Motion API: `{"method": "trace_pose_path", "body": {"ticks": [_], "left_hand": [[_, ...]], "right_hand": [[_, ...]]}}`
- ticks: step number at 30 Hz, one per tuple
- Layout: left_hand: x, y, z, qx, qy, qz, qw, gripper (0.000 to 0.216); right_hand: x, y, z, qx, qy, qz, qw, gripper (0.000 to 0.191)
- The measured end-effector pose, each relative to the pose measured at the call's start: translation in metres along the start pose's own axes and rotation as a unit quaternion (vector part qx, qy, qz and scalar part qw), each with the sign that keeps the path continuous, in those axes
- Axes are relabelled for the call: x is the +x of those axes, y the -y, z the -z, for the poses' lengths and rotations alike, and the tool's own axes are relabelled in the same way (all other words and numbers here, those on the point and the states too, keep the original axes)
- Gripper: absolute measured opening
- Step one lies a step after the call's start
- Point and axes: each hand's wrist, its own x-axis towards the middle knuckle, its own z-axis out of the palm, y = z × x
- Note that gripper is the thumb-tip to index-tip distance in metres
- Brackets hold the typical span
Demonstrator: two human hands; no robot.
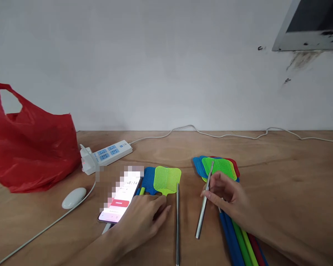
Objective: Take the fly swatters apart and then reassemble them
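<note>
My right hand (230, 195) pinches a shiny metal tube (204, 207) between thumb and fingers, holding it tilted above the table. Below and beyond that hand lies a pile of fly swatters, with a green mesh head (220, 168) on top and blue, green, yellow and red handles (240, 236) toward me. My left hand (143, 218) rests palm down over the lower part of a yellow-green fly swatter (168, 179) and a blue fly swatter (149, 179), thumb apart from the fingers. Another metal tube (178, 225) lies on the table between my hands.
A lit phone (122, 199) lies left of my left hand. Behind it is a white power strip (113, 153) with a plugged-in charger (88, 160). A white mouse-like object (74, 198) and a red plastic bag (36, 147) are farther left. A cable (211, 136) runs along the wall.
</note>
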Motion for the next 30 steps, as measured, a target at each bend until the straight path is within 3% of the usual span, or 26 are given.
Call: {"method": "trace_pose_path", "body": {"ticks": [4, 7, 11, 18, 22, 26, 30], "left_hand": [[0.0, 0.003, -0.003, -0.003, -0.011, -0.009, 1.0, 0.032], [0.001, 0.005, -0.005, -0.005, -0.018, -0.019, 1.0, 0.032], [0.0, 0.006, -0.006, -0.009, -0.028, -0.037, 0.999, 0.032], [-0.002, 0.006, -0.005, -0.019, -0.032, -0.038, 0.999, 0.033], [-0.002, 0.006, -0.005, -0.02, -0.031, -0.041, 0.998, 0.033], [-0.002, 0.006, -0.006, -0.014, -0.036, -0.043, 0.998, 0.032], [-0.002, 0.006, -0.005, -0.018, -0.028, -0.04, 0.999, 0.032]], "right_hand": [[0.001, 0.001, -0.003, 0.092, -0.029, -0.037, 0.995, 0.045], [0.0, 0.007, -0.002, 0.097, -0.035, -0.037, 0.994, 0.07], [0.0, 0.01, -0.002, 0.087, -0.022, -0.034, 0.995, 0.082], [-0.005, 0.0, -0.005, 0.087, -0.011, -0.03, 0.996, 0.055], [-0.005, 0.0, -0.005, 0.063, -0.012, -0.037, 0.997, 0.058], [-0.004, -0.001, -0.002, -0.055, -0.004, 0.01, 0.998, 0.062], [-0.003, -0.006, 0.002, -0.229, -0.008, 0.094, 0.969, 0.046]]}}
